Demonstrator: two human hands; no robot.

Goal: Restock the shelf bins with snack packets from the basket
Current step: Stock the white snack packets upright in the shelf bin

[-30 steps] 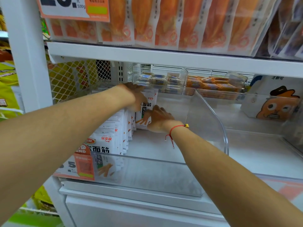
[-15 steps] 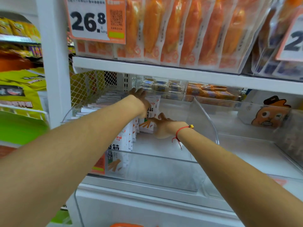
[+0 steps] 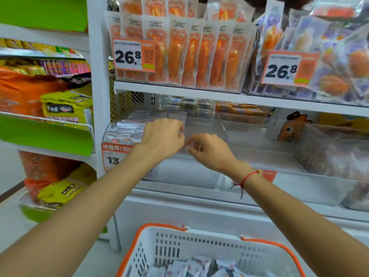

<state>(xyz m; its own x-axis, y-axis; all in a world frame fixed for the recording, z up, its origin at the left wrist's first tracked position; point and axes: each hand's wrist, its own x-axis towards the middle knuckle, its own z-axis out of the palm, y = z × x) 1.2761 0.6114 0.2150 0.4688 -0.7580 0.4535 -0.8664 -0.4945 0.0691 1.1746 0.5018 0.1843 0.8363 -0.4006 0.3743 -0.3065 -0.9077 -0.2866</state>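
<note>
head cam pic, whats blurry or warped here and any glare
Head view: wide-angle bend curves the white upright and shelf edge; motion blur smears the left-side bags and the basket; both hands look soft; the clear bin is washed pale by even lighting, no hard glare or shadows.

Both forearms reach forward and up from the lower corners, converging at centre frame. Left hand (image 3: 162,139) back-up, fingers curled downward, holding nothing that can be made out. Right hand (image 3: 209,150) just beside it, not touching, fingers loosely curled, thumb toward the left. Red string bracelet (image 3: 246,177) on right wrist. Fingertips motion-blurred.
</note>
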